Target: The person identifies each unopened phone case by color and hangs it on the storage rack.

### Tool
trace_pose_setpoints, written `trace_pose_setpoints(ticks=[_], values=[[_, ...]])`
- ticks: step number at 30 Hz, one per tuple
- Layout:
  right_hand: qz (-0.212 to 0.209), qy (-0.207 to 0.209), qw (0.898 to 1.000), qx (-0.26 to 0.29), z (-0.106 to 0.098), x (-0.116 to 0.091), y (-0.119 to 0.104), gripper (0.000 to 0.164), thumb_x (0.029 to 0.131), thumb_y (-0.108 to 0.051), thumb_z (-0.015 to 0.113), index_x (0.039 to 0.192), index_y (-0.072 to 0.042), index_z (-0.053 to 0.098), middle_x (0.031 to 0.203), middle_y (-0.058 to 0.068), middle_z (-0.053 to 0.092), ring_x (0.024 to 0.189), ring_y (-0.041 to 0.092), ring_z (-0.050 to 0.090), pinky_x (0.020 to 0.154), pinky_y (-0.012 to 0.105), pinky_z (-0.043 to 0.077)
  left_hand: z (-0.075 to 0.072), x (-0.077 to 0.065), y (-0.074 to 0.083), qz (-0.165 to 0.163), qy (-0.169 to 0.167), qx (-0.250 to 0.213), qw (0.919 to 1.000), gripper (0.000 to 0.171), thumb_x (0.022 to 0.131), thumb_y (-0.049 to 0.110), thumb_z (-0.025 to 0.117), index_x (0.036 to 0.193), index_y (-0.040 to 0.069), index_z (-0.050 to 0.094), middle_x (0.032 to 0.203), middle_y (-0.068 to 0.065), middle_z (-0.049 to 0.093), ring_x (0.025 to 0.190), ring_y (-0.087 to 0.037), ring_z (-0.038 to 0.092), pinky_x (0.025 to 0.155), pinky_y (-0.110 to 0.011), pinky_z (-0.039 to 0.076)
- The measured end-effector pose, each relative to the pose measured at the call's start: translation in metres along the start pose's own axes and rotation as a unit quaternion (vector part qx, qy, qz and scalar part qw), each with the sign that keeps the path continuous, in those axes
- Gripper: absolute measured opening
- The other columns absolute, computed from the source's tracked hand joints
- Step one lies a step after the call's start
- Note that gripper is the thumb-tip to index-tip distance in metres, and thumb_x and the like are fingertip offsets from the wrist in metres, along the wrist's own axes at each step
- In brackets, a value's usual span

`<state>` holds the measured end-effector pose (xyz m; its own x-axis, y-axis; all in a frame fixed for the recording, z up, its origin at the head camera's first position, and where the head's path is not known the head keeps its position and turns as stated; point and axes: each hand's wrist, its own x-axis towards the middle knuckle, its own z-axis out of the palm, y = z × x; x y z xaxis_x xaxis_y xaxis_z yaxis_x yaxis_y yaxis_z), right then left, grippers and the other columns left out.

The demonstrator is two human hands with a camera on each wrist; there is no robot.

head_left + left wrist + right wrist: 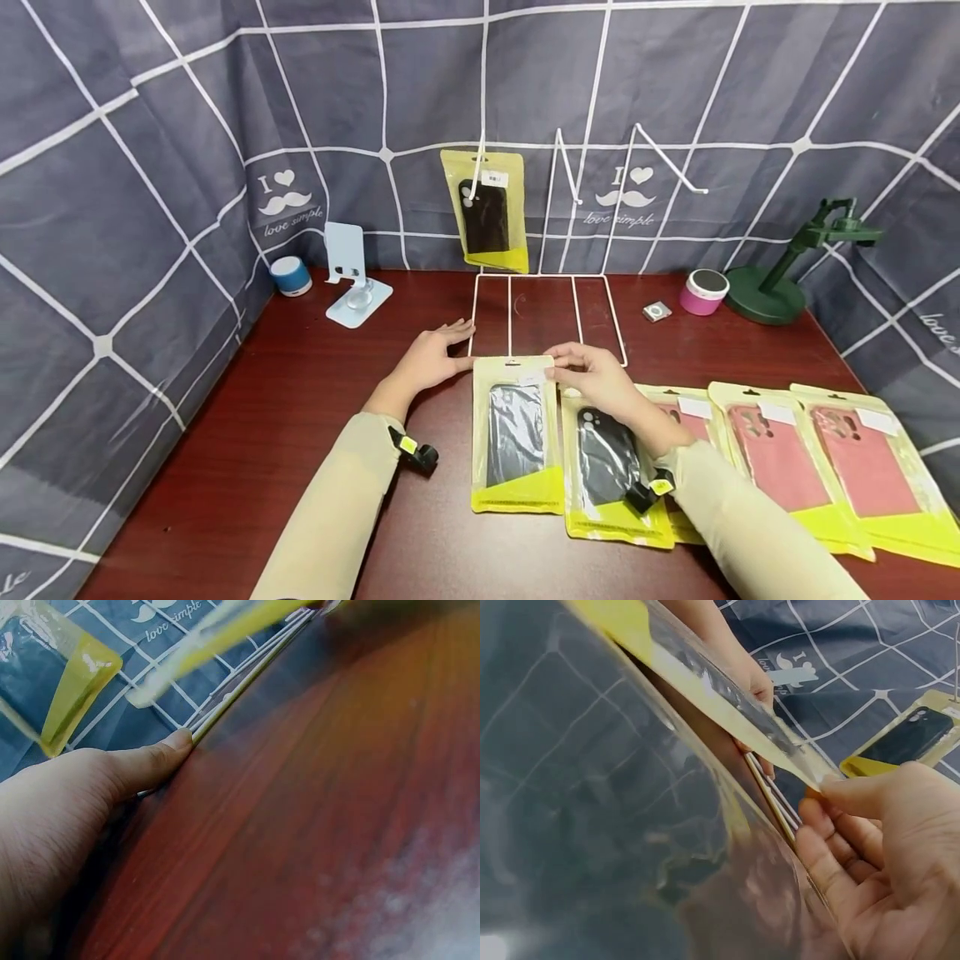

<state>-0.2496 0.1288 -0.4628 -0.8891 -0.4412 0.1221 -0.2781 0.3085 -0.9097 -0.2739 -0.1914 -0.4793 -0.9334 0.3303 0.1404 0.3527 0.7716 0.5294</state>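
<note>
Head view: the packaged phone case (517, 446) lies just in front of the wire rack (540, 275), its long axis pointing toward the rack, hang-hole end at the rack's near edge. Your right hand (596, 381) is the nearer, at the rack's near side, fingers pinching the case's upper right corner. Your left hand (432, 358) rests at the rack's near left corner, fingers extended, not pinching.
</note>
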Motion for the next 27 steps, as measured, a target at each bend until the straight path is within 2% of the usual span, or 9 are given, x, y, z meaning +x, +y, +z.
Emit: trace_pose_setpoints(ticks=[4, 7, 16, 22, 27], values=[[0.017, 0.017, 0.997, 0.069, 0.0005, 0.0012, 0.0, 0.021, 0.091, -0.014, 0.076, 0.105, 0.001, 0.071, 0.093, 0.014, 0.074, 0.079, 0.017, 0.072, 0.072, 0.031, 0.06, -0.0006, -0.001, -0.0003, -0.001, -0.004, 0.003, 1.0, 0.067, 0.091, 0.045, 0.072, 0.148, 0.016, 0.052, 0.155, 0.002, 0.044, 0.146, -0.025, 0.035, 0.12, -0.041, 0.026], [0.024, 0.02, 0.994, 0.1, 0.0008, 0.0019, -0.0001, 0.021, 0.091, -0.012, 0.075, 0.104, 0.005, 0.07, 0.094, 0.015, 0.073, 0.079, 0.016, 0.071, 0.073, 0.034, 0.061, -0.0007, -0.0015, 0.0004, 0.001, -0.004, 0.011, 0.9999, 0.067, 0.092, 0.045, 0.071, 0.148, 0.016, 0.051, 0.155, 0.002, 0.043, 0.146, -0.026, 0.035, 0.12, -0.042, 0.027], [0.032, 0.031, 0.992, 0.118, -0.0003, 0.0002, -0.0014, 0.022, 0.093, -0.01, 0.073, 0.107, 0.007, 0.068, 0.093, 0.007, 0.074, 0.082, 0.013, 0.07, 0.076, 0.033, 0.06, -0.0004, 0.0002, 0.002, 0.01, -0.002, 0.037, 0.9993, 0.068, 0.092, 0.049, 0.07, 0.148, 0.015, 0.052, 0.155, 0.005, 0.044, 0.145, -0.02, 0.037, 0.119, -0.039, 0.028], [0.027, 0.04, 0.99, 0.129, -0.0017, 0.0008, -0.0011, 0.023, 0.094, -0.011, 0.072, 0.107, 0.007, 0.066, 0.093, 0.007, 0.074, 0.081, 0.013, 0.07, 0.075, 0.031, 0.06, -0.0019, 0.0001, 0.0033, 0.015, 0.001, 0.028, 0.9995, 0.07, 0.092, 0.051, 0.069, 0.148, 0.012, 0.052, 0.154, -0.002, 0.046, 0.145, -0.025, 0.038, 0.119, -0.042, 0.029], [0.033, 0.055, 0.987, 0.147, -0.002, 0.0004, -0.0014, 0.024, 0.095, -0.011, 0.07, 0.11, 0.007, 0.063, 0.091, 0.003, 0.073, 0.082, 0.013, 0.069, 0.076, 0.032, 0.06, -0.0017, -0.0011, 0.003, 0.015, 0.0, 0.029, 0.9995, 0.075, 0.09, 0.058, 0.068, 0.149, 0.013, 0.052, 0.154, -0.001, 0.045, 0.145, -0.027, 0.038, 0.118, -0.043, 0.029]])
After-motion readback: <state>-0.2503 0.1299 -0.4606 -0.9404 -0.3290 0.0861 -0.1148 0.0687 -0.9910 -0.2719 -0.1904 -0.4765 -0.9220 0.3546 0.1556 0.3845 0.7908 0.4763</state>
